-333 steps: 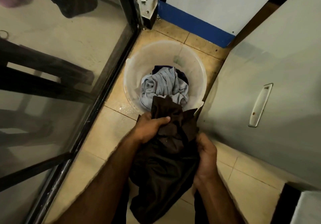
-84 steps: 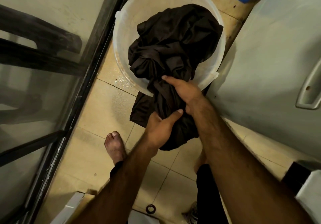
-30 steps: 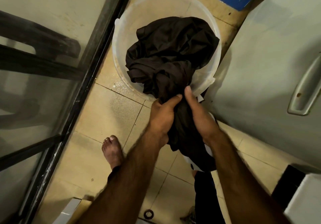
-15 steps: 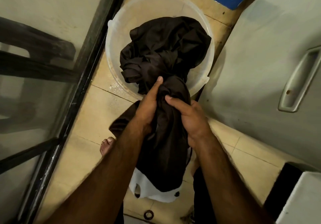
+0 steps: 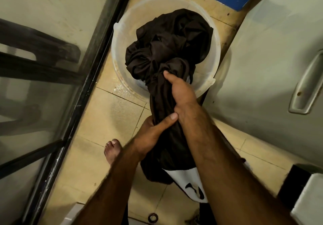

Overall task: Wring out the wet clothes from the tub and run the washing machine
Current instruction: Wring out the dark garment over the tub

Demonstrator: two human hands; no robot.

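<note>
Now both fists clench the dark garment (image 5: 167, 45) apart, not side-by-side: right hand (image 5: 181, 90) near the tub (image 5: 117, 50), left hand (image 5: 153, 130) lower. Wringing seems underway.

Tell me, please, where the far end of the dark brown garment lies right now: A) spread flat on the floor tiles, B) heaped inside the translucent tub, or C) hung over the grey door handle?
B: the dark brown garment is bunched up inside the translucent tub, while the right hand and left hand hold its twisted stretch nearer the person.
</note>
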